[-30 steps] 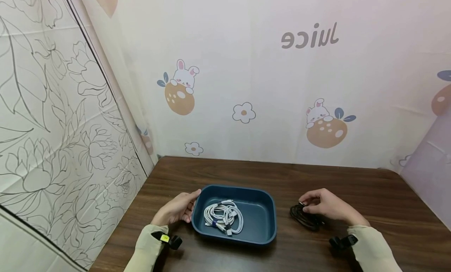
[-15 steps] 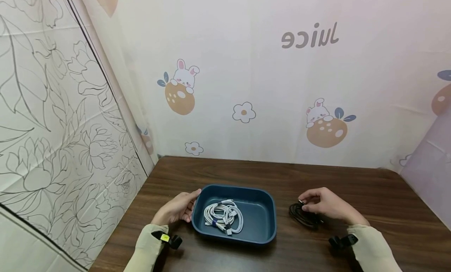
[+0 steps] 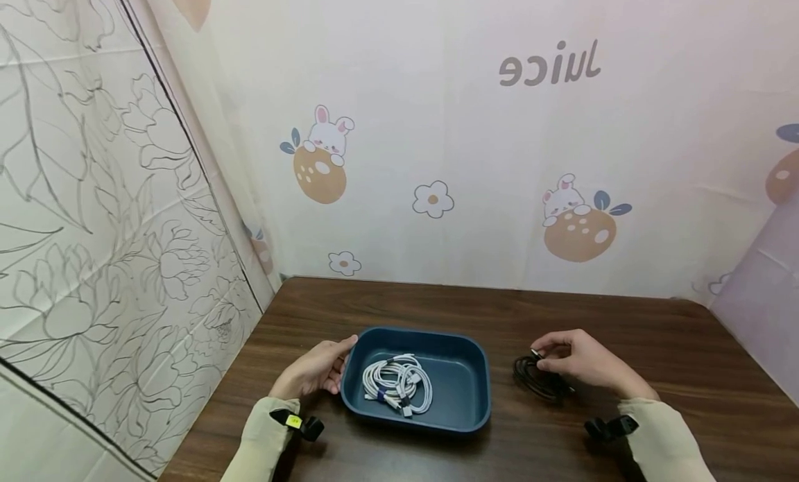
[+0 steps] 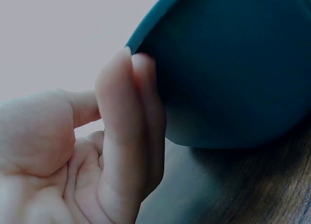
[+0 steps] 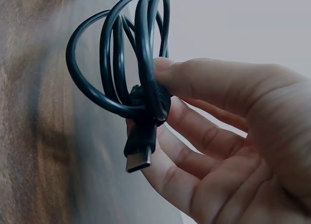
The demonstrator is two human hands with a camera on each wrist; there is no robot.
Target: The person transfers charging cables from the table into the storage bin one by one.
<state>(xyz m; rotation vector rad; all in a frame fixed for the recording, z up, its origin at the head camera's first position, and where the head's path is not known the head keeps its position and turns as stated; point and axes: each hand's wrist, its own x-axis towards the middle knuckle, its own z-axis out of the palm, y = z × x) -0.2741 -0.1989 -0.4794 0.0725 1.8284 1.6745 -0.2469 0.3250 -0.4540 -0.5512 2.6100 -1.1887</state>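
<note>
A dark blue tray (image 3: 452, 381) stands on the table with coiled white cables (image 3: 396, 385) inside it. My left hand (image 3: 315, 367) holds the tray at its left end; in the left wrist view, fingertips (image 4: 143, 63) meet the rim. To the right of the tray, my right hand (image 3: 583, 360) pinches a coiled black USB-C cable (image 3: 539, 379) between thumb and fingers. In the right wrist view, the loops of the cable (image 5: 109, 63) rise above the thumb, a dark tie binds them, and the metal plug (image 5: 139, 159) points downward.
The brown wooden table (image 3: 499, 305) ends at a printed curtain (image 3: 487, 135) at the back. A floral-line curtain (image 3: 93, 225) borders the left side. Small black cameras sit on both wrists.
My right hand has shifted very slightly up and keeps its pinch on the black cable, whose plug end sits a little higher. The left hand, tray and white cables stay put.
</note>
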